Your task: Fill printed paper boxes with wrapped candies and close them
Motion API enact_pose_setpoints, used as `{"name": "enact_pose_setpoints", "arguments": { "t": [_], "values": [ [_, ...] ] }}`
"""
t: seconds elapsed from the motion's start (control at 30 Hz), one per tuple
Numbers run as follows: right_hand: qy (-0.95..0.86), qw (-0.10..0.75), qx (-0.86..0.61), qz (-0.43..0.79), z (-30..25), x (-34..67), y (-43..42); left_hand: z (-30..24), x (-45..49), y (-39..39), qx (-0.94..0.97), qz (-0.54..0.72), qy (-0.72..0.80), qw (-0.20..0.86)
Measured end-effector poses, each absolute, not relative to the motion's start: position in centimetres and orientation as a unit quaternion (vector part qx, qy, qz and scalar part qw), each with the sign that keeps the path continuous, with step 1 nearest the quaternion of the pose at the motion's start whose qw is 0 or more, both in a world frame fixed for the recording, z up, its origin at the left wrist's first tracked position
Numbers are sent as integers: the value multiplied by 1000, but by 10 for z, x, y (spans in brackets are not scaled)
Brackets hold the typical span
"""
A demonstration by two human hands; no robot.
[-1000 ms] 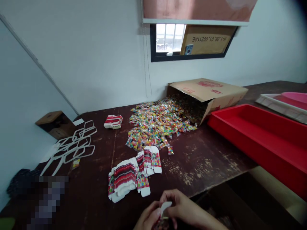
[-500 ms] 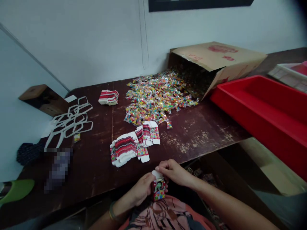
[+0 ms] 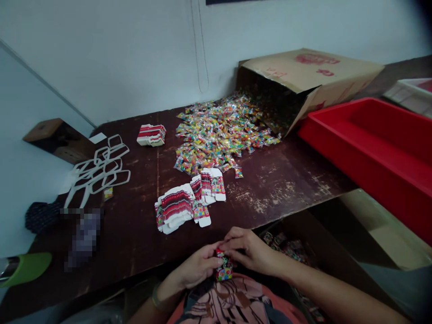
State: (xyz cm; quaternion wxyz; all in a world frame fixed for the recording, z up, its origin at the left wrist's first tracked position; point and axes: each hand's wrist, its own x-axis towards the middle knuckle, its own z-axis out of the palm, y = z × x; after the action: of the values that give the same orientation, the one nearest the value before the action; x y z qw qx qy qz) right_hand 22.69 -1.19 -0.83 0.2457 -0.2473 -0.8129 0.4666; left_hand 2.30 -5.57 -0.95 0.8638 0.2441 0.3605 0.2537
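Observation:
A small printed candy box [image 3: 224, 271], red with coloured dots, is held upright just in front of my shirt. My left hand [image 3: 200, 267] is closed round its left side, thumb across the front. Over the top end lie the fingers of my right hand [image 3: 254, 252], pressed on it and hiding the flap. Flat, unfilled candy boxes [image 3: 177, 207] lie fanned out on the dark table [image 3: 121, 238] just beyond my hands. Behind them spreads a heap of small clear packets of colourful candy [image 3: 216, 139].
A cardboard carton [image 3: 313, 69] lies on its side, open toward the heap. To the right is a red tray [image 3: 367, 148]. Another stack of flat boxes [image 3: 151, 135] sits farther back. White loops [image 3: 104, 168] and a wooden block [image 3: 60, 140] are at left. Below the table edge, an open carton holds filled-looking boxes [image 3: 293, 249].
The white flap at the top of the candy box has gone down under my right fingers. My left thumb has come across its front. The view has shifted slightly.

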Motion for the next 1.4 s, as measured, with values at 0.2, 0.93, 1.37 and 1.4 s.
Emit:
{"name": "enact_pose_setpoints", "arguments": {
  "t": [0.2,0.93,1.37,1.4],
  "values": [
    [-867,201,-170,424,-2,226,-2,-7,22,-51,250,275,367,853],
    [-860,222,-446,109,-75,259,71,42,-30,-20,577,136,573,565],
    [-628,443,-429,475,-28,227,20,-23,33,-15,441,262,533,673],
    [-616,449,-421,492,-23,226,28,-21,35,-15,451,256,533,668]
  ]
}}
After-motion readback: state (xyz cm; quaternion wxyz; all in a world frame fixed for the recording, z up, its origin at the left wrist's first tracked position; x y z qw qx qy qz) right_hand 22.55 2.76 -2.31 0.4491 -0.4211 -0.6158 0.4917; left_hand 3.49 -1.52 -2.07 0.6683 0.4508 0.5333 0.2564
